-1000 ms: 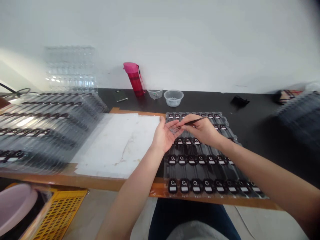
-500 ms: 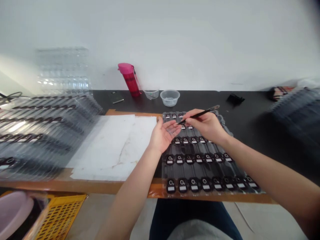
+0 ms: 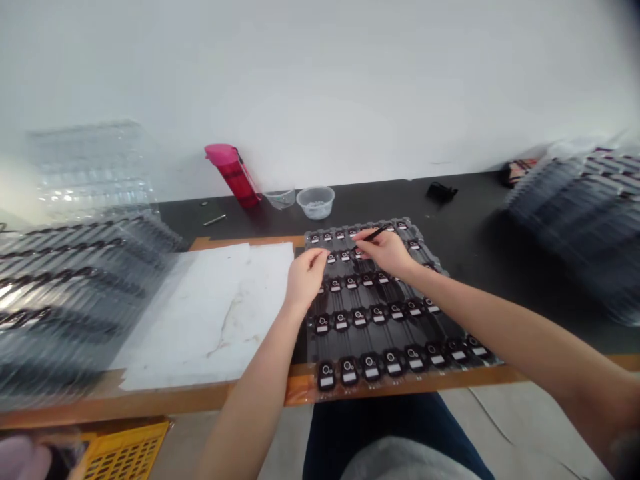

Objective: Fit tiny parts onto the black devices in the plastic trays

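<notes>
Two hands hovered nice and low over the black plastic tray [image 3: 417,235], right hand [image 3: 384,252] pinching slim black tweezers [image 3: 375,233], left hand [image 3: 306,277] curled up, couldn't tell if it held anything.

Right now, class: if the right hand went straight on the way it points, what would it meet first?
Probably the left hand, straight ahead of the right hand, though depth is unclear.
</notes>
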### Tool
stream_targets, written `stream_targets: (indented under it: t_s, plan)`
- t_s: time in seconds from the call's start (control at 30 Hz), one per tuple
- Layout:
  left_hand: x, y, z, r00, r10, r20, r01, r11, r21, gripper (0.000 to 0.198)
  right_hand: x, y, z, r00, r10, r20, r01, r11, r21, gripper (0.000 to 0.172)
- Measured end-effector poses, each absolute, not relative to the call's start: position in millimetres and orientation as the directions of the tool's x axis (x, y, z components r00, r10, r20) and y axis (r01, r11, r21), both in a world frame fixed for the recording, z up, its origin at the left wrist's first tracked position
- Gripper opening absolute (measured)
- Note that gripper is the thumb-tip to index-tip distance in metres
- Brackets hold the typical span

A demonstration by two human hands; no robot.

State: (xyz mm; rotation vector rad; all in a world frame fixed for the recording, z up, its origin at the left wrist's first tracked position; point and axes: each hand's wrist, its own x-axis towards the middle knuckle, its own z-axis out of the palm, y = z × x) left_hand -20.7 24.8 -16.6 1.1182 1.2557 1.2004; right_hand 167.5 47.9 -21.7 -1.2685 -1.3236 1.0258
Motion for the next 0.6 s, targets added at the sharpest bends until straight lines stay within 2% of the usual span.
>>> stream_targets:
  t_s: [0.07, 0.1, 0.17, 0.37, 0.6]
  plan:
    - [-20.3, 26.4, -19.1, -0.023, 0.991, 0.131, 0.218, -0.123, 0.968, 0.009, 164.6, 48.4, -23.3, 0.044, 0.994, 0.098, 0.17, 0.089, -0.981, 0.015]
    - [-20.0, 27.1, -20.1, 0.005, 0.983, 0.181, 0.302, -0.174, 0.937, 0.01, 164.0, 48.7, -24.2, 0.047, 0.994, 0.098, 0.174, 0.089, -0.981, 0.014]
    - [-19.2, 28.0, -21.2, 0.044, 0.984, 0.171, 0.377, -0.174, 0.91, 0.011, 163.6, 49.4, -26.4, 0.049, 0.994, 0.1, 0.179, 0.09, -0.98, 0.014]
    - [-16.6, 30.4, -19.9, 0.05, 0.995, 0.081, 0.407, -0.095, 0.908, 0.012, 163.3, 50.9, -32.6, 0.054, 0.993, 0.106, 0.204, 0.093, -0.975, 0.015]
    - [-11.4, 30.7, -17.2, 0.114, 0.988, 0.101, 0.535, -0.147, 0.832, 0.013, 161.6, 49.8, -32.6, 0.049, 0.99, 0.134, 0.236, 0.119, -0.965, 0.014]
